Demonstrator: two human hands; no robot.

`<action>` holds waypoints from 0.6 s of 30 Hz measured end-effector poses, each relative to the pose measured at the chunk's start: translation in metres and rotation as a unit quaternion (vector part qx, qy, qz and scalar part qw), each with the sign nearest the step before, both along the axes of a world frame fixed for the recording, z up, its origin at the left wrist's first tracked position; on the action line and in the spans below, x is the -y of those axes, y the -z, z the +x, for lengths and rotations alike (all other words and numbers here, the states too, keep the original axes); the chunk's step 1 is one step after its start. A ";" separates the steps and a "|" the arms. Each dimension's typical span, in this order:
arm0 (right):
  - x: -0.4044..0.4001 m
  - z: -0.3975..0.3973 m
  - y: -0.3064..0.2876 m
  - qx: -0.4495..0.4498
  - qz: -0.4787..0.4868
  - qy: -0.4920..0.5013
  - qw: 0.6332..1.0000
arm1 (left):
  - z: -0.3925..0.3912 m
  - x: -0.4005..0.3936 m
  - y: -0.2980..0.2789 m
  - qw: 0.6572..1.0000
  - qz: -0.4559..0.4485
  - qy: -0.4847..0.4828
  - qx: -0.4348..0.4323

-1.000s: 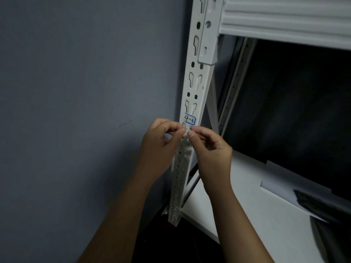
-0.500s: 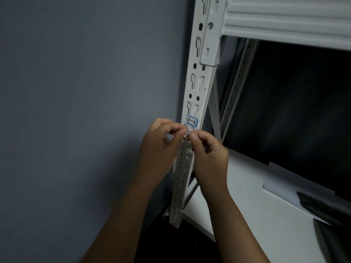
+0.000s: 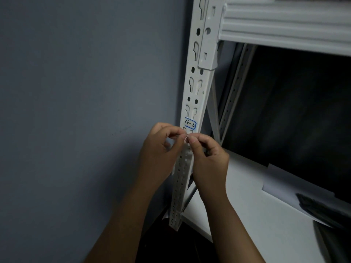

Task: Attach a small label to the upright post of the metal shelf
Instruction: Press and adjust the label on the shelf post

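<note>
The white metal shelf post point(image 3: 195, 88) rises through the middle of the view, punched with slots and holes. A small white label point(image 3: 190, 123) with a blue border and "4-3" written on it sits flat on the post's front face. Just below it, my left hand point(image 3: 161, 150) and my right hand point(image 3: 208, 158) meet fingertip to fingertip in front of the post. Thumbs and forefingers of both hands pinch a tiny pale scrap point(image 3: 187, 137), too small to identify. Neither hand touches the label.
A grey-blue wall point(image 3: 85, 101) lies directly left of the post. A white shelf beam point(image 3: 284, 25) runs right from the post's top. Below is a white shelf board point(image 3: 256, 215) with a sheet of paper point(image 3: 281, 179) and a dark object point(image 3: 322, 207) on it.
My hands have stayed pinched together just under the label, dropping only slightly away from its lower edge. The label has not moved on the post.
</note>
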State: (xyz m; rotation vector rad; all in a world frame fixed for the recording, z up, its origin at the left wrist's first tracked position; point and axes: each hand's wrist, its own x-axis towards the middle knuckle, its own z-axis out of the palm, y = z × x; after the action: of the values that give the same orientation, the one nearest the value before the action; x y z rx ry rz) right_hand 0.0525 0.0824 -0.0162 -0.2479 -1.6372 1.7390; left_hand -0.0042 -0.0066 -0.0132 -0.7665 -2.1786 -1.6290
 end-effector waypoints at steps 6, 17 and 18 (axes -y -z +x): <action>0.000 0.000 0.000 -0.010 -0.030 0.001 0.999 | 0.002 -0.002 0.000 1.000 0.005 0.016 0.015; -0.006 -0.003 0.007 0.032 -0.113 -0.057 0.991 | 0.001 -0.002 -0.001 0.998 -0.036 -0.022 -0.037; -0.008 -0.003 0.008 0.037 -0.111 -0.061 0.991 | 0.001 -0.002 0.000 0.997 -0.056 -0.030 -0.052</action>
State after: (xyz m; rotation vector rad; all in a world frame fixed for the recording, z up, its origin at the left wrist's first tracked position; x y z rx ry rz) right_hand 0.0496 0.0903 -0.0241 -0.3260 -1.5370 2.0310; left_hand -0.0036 -0.0049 -0.0128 -0.7890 -2.2120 -1.4163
